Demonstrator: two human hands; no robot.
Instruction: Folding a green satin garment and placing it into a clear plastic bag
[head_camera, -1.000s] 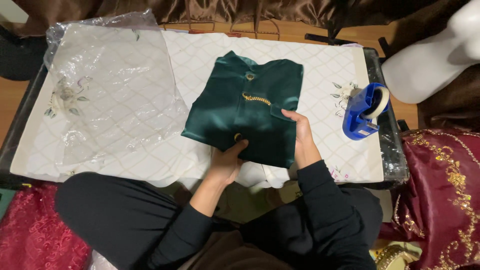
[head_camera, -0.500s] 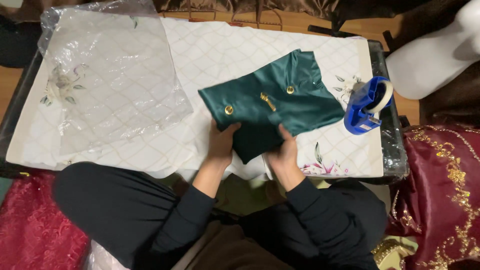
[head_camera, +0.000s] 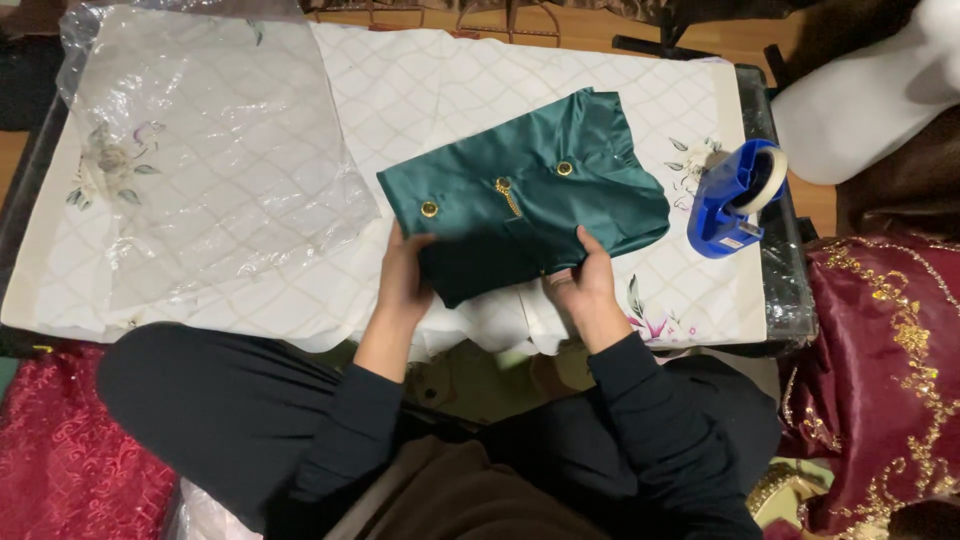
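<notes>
Now the left hand (head_camera: 405, 275) and right hand (head_camera: 583, 285) both grip the near edge of the folded green shirt (head_camera: 520, 205), which has turned further sideways on the bench (head_camera: 450, 90) since a moment ago. Their fingertips are hidden under the cloth. Farther off lie a clear plastic bag (head_camera: 200, 150) and a blue tape dispenser (head_camera: 735, 195).
</notes>
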